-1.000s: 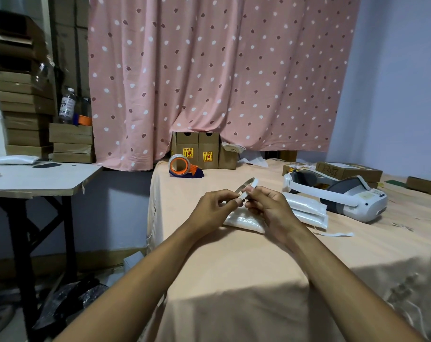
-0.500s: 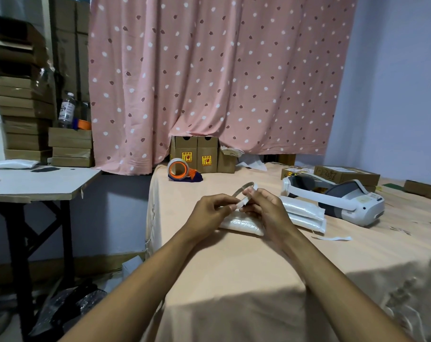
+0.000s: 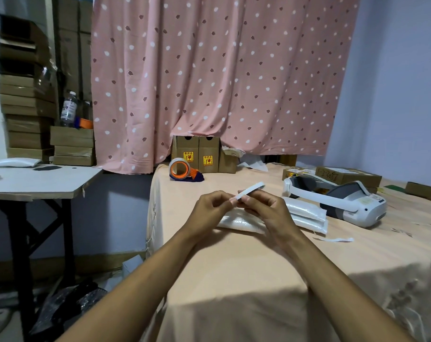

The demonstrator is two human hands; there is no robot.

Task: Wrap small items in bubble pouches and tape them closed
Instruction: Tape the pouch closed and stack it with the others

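Clear bubble pouch (image 3: 236, 222) lies flat on the peach-clothed worktop (image 3: 234, 267), and what's inside it can't be made out. Just above it, left hand (image 3: 208, 211) and right hand (image 3: 270, 213) meet, fingers (image 3: 255, 201) curled in, both pinching a thin white strip (image 3: 251, 188). A stack of white bubble pouches (image 3: 305, 215) sits just to the right.

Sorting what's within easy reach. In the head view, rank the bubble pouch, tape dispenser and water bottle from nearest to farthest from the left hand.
1. bubble pouch, on the table just under the left hand.
2. tape dispenser, ahead at the table's far left corner.
3. water bottle, on stacked boxes far left, beyond the table.
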